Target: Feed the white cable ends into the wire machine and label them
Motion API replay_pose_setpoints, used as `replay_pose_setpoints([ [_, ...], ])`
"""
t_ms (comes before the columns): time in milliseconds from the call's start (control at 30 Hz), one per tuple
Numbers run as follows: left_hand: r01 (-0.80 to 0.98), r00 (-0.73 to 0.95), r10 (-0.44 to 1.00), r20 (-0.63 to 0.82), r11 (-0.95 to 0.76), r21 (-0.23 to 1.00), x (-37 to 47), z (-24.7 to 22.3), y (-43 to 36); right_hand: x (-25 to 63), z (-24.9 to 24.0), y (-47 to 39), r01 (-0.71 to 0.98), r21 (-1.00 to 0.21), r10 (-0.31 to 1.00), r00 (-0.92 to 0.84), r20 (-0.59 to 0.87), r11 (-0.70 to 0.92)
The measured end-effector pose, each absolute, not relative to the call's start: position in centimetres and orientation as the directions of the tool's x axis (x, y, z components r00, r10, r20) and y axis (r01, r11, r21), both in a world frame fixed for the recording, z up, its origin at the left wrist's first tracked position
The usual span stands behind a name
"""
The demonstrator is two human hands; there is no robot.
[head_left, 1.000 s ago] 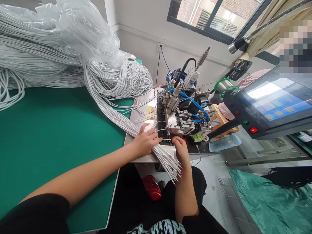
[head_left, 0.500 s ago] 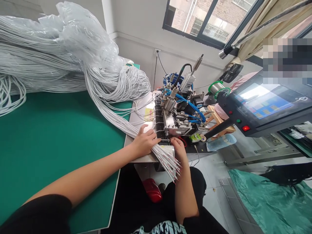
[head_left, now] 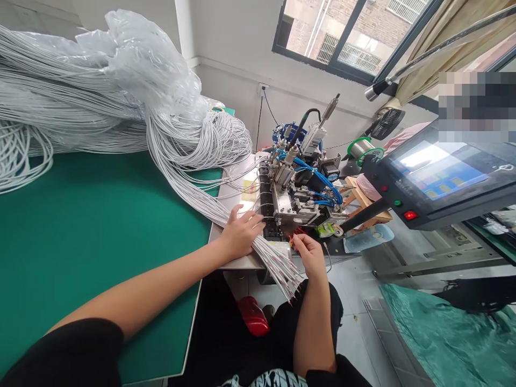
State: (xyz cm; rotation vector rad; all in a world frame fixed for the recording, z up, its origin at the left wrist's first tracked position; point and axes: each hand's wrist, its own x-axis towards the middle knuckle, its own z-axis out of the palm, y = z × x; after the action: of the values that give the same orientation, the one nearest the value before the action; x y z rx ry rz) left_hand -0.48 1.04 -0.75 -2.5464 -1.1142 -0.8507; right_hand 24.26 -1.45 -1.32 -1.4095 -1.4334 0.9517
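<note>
Presently, I see the white cable bundle (head_left: 193, 200) crossing the right edge of the bench (head_left: 121, 215), my left hand (head_left: 241, 236) half-curled over it, grip unclear, and, beside the machine's near end (head_left: 283, 201), my right hand (head_left: 310, 253) pinched, whether on anything I cannot tell.

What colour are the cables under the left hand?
The cables are whitish, with reddish tips, seen best in the head view.

Upper left: glossy, crinkled plastic film (head_left: 151, 72). Left: smooth, matt table (head_left: 100, 226). Centre: machine (head_left: 282, 200) partly shiny bare metal; wires (head_left: 276, 266) smooth, plastic-looking (slight sheen). Lower right: glossy, creased sheet (head_left: 455, 333).
</note>
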Motion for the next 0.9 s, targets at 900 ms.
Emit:
replay_pose_setpoints([
  [900, 0.676, 0.578, 0.469, 0.667, -0.734, -0.070, -0.9, -0.7, 1.0, 22.9, 1.1, -1.0, 0.424, -0.890, 0.985, -0.092, 0.144, 0.169],
])
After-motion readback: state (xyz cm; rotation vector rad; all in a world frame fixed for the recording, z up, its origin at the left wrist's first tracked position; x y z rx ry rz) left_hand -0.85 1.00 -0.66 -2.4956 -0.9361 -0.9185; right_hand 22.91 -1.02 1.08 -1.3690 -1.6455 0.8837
